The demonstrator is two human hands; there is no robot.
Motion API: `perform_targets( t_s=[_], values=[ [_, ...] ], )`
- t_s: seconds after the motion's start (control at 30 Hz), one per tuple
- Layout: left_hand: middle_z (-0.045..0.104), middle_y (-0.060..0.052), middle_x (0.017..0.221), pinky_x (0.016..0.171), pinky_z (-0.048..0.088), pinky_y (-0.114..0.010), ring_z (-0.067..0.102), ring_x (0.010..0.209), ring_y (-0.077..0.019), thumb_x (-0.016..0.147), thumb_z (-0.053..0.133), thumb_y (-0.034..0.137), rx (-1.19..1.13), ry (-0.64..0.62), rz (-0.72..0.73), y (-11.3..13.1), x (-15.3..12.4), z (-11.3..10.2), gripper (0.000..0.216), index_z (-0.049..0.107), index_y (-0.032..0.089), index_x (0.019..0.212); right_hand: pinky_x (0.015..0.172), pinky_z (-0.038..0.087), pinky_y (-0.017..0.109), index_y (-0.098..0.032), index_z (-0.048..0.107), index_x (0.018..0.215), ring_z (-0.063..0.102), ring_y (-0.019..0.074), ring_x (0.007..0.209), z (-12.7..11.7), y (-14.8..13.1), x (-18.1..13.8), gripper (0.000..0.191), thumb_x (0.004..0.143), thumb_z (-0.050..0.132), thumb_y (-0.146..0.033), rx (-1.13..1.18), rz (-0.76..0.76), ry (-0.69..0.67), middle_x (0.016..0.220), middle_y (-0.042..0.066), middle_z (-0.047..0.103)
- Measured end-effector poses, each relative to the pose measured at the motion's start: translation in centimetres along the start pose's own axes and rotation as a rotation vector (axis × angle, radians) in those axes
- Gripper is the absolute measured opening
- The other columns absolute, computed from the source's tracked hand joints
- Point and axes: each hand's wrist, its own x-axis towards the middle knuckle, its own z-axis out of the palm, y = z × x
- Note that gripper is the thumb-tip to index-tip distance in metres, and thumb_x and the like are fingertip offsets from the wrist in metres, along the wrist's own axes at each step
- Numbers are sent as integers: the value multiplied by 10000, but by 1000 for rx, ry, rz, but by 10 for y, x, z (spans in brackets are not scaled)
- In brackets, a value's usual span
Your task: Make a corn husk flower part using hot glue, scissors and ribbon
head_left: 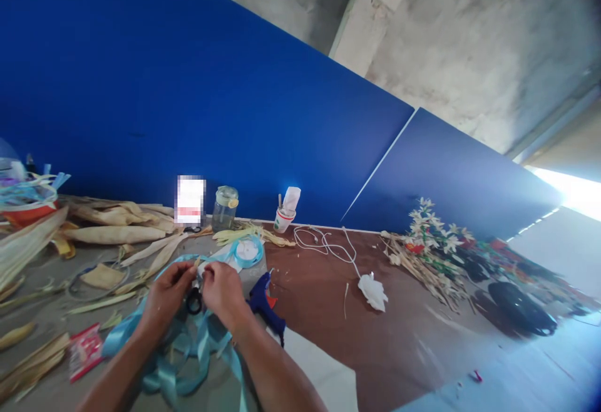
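My left hand (171, 287) and my right hand (221, 290) meet over the table, thumbs and fingers pinched together. Between the fingertips shows a small pale piece, too small and partly hidden to name. Black scissor-like handles (193, 301) sit just below the fingers; whether a hand touches them I cannot tell. Loops of light-blue satin ribbon (181, 371) lie beneath and between both forearms. Behind my right hand is a ribbon spool (247, 250) with a white centre. A blue glue gun (267, 305) rests to the right of that hand.
Dried corn husks (113, 235) spread over the left side, near a red-and-white packet (86, 352). A glass jar (225, 208) and a white cup (284, 219) stand by the blue partition (211, 86). White cable (328, 243), crumpled tissue (373, 291) and white flowers (434, 230) lie rightward.
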Motion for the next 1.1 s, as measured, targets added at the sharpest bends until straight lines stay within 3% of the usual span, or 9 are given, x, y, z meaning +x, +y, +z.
perform_targets(
  t_s=[0.1, 0.2, 0.27, 0.37, 0.53, 0.7, 0.93, 1.1],
  values=[
    [580, 22, 604, 489, 368, -208, 467, 534, -113, 587, 723, 507, -39, -69, -28, 0, -1, 1, 408, 658, 172, 809, 772, 475, 239, -171, 687, 848, 640, 151, 829, 2, 8, 12, 163, 800, 533, -199, 441, 51, 12, 855, 38, 713],
    [600, 15, 648, 494, 382, -207, 488, 537, -107, 569, 756, 470, -138, -113, -107, 1, -2, 3, 395, 656, 168, 805, 613, 442, 207, -187, 694, 772, 564, 110, 625, 6, 13, 19, 119, 708, 594, -199, 791, 123, 30, 675, -21, 650],
    [602, 17, 658, 501, 400, -203, 507, 548, -106, 559, 778, 436, -271, -135, -197, 2, -3, 3, 365, 646, 173, 775, 482, 353, 189, -187, 701, 767, 437, 77, 477, 7, 15, 20, 142, 671, 605, -227, 991, 179, -21, 565, -43, 570],
    [563, 35, 620, 497, 411, -187, 495, 525, -84, 555, 803, 364, -464, -187, -303, 3, -5, 5, 310, 626, 170, 720, 431, 250, 179, -164, 709, 743, 331, 47, 420, 4, 16, 20, 182, 608, 640, -264, 1172, 185, -150, 521, -43, 528],
    [521, 50, 587, 481, 413, -185, 433, 460, -48, 574, 802, 304, -587, -271, -356, 4, -9, 7, 272, 614, 154, 700, 442, 254, 177, -145, 697, 765, 404, 52, 450, -3, 22, 21, 260, 538, 688, -271, 1253, 201, -301, 575, -22, 576],
    [528, 46, 576, 487, 392, -181, 459, 486, -57, 577, 794, 331, -510, -209, -243, 3, -7, 8, 289, 617, 147, 715, 437, 246, 181, -144, 676, 782, 362, 40, 424, 1, 26, 22, 248, 572, 658, -276, 1219, 223, -203, 549, -54, 525],
    [590, 16, 607, 466, 358, -200, 477, 480, -80, 562, 773, 386, -269, -116, -144, -4, -2, 8, 324, 628, 141, 717, 416, 217, 185, -158, 669, 750, 311, 47, 420, 6, 22, 20, 192, 628, 636, -303, 1125, 151, -175, 536, -50, 546],
    [567, 22, 549, 451, 336, -205, 463, 456, -88, 554, 755, 392, -178, -135, -117, 0, -4, 10, 308, 639, 145, 696, 429, 267, 182, -159, 638, 682, 356, 59, 441, 9, 26, 21, 162, 623, 650, -310, 964, 130, -94, 507, -60, 517]
  ],
)
